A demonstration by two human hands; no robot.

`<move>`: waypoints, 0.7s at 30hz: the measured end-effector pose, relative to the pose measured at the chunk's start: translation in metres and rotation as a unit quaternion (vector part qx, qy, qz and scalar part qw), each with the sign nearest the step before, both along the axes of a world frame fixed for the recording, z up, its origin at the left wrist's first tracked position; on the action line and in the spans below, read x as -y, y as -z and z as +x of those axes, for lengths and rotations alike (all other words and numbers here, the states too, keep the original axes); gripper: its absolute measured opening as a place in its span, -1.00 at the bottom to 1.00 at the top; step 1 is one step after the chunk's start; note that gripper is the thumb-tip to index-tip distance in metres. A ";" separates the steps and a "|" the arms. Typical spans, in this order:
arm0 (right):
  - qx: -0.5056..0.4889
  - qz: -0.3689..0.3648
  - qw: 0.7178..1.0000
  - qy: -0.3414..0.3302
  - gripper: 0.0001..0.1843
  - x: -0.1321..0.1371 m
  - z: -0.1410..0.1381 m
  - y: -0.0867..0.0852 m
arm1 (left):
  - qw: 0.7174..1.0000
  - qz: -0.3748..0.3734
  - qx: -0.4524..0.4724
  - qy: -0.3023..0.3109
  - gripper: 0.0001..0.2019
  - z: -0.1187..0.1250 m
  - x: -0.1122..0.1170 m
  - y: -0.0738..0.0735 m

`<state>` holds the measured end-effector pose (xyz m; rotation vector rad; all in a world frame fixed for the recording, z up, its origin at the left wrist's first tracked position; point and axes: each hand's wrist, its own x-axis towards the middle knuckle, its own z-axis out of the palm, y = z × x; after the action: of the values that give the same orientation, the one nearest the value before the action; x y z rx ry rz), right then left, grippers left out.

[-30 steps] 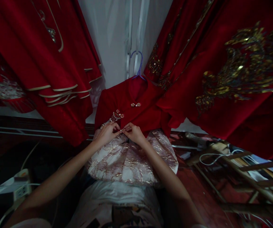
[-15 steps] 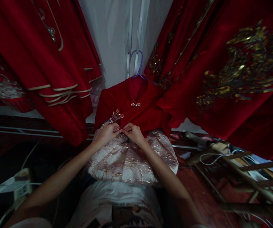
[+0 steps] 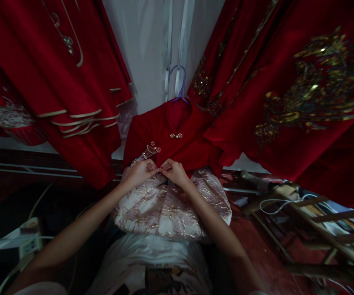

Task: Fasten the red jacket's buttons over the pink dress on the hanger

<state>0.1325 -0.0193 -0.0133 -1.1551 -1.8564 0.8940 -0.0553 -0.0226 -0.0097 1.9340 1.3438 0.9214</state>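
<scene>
A red dress with a pale, gold-patterned brocade skirt hangs from a purple hanger, its skirt spread over my lap. My left hand and my right hand meet at the front of the waist, fingertips almost touching. Both pinch a small beaded clasp where red top meets skirt; most of it is hidden by the fingers. Higher on the dress sit a jewelled clasp at the neckline and a beaded tassel brooch just above my left hand.
Red garments with pale edging hang at left, and a red garment with gold sequins at right. A power strip with cables lies at lower left. A wooden rack holding assorted items stands at lower right. Metal rails rise behind.
Almost nothing differs. Both hands keep the same pinch at the waist, and the whole view has shifted very slightly.
</scene>
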 end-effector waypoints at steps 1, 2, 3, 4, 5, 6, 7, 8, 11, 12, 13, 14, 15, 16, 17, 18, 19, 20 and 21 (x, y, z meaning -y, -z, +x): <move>-0.001 -0.008 1.000 -0.022 -0.86 -0.001 0.006 -0.004 | 0.999 0.002 0.037 -0.004 -0.74 0.002 -0.002 -0.001; -0.002 -0.022 0.998 -0.054 -0.83 -0.002 0.012 -0.009 | 0.997 0.002 0.082 -0.013 -0.71 0.005 -0.004 -0.003; -0.004 -0.041 0.995 -0.093 -0.80 -0.003 0.020 -0.015 | 0.991 -0.005 0.133 -0.025 -0.68 0.007 -0.007 -0.004; -0.005 -0.069 0.989 -0.134 -0.77 -0.003 0.028 -0.021 | 0.981 -0.021 0.189 -0.036 -0.66 0.009 -0.011 -0.005; -0.002 -0.100 0.980 -0.171 -0.74 -0.003 0.036 -0.027 | 0.968 -0.041 0.245 -0.045 -0.64 0.011 -0.015 -0.006; -0.002 -0.126 0.973 -0.196 -0.73 -0.002 0.043 -0.032 | 0.951 -0.063 0.298 -0.049 -0.63 0.013 -0.019 -0.008; -0.003 -0.145 0.967 -0.210 -0.72 -0.001 0.049 -0.037 | 0.934 -0.083 0.345 -0.051 -0.63 0.016 -0.023 -0.009; -0.005 -0.156 0.964 -0.215 -0.71 -0.001 0.054 -0.041 | 0.916 -0.101 0.385 -0.055 -0.65 0.018 -0.027 -0.011; -0.013 -0.159 0.966 -0.205 -0.72 -0.001 0.063 -0.048 | 0.868 -0.141 0.468 -0.080 -0.74 0.026 -0.035 -0.017; -0.015 -0.157 0.967 -0.202 -0.72 -0.001 0.065 -0.049 | 0.857 -0.155 0.485 -0.082 -0.76 0.028 -0.037 -0.019; -0.017 -0.156 0.967 -0.201 -0.72 -0.002 0.065 -0.049 | 0.849 -0.169 0.495 -0.078 -0.77 0.031 -0.038 -0.021; -0.019 -0.158 0.966 -0.202 -0.72 -0.002 0.065 -0.050 | 0.844 -0.183 0.500 -0.068 -0.77 0.033 -0.038 -0.023; -0.019 -0.159 0.966 -0.205 -0.71 -0.002 0.065 -0.049 | 0.841 -0.193 0.502 -0.058 -0.76 0.034 -0.038 -0.024; -0.020 -0.160 0.965 -0.207 -0.71 -0.002 0.065 -0.049 | 0.840 -0.200 0.501 -0.051 -0.74 0.035 -0.038 -0.025; -0.021 -0.162 0.964 -0.209 -0.71 -0.002 0.064 -0.049 | 0.840 -0.203 0.501 -0.050 -0.72 0.036 -0.038 -0.025; -0.022 -0.163 0.964 -0.209 -0.71 -0.002 0.064 -0.049 | 0.841 -0.201 0.500 -0.056 -0.72 0.035 -0.037 -0.024; -0.023 -0.163 0.964 -0.208 -0.71 -0.001 0.063 -0.049 | 0.843 -0.197 0.497 -0.063 -0.72 0.035 -0.036 -0.023; -0.024 -0.163 0.964 -0.207 -0.71 -0.001 0.063 -0.049 | 0.847 -0.192 0.491 -0.069 -0.72 0.034 -0.035 -0.022; -0.024 -0.164 0.964 -0.206 -0.71 -0.001 0.062 -0.049 | 0.852 -0.185 0.484 -0.073 -0.71 0.034 -0.035 -0.021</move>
<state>0.1950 -0.0188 0.0357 -0.9322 -1.9954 1.4957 -0.0214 0.0121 0.0112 0.8311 0.9315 1.3311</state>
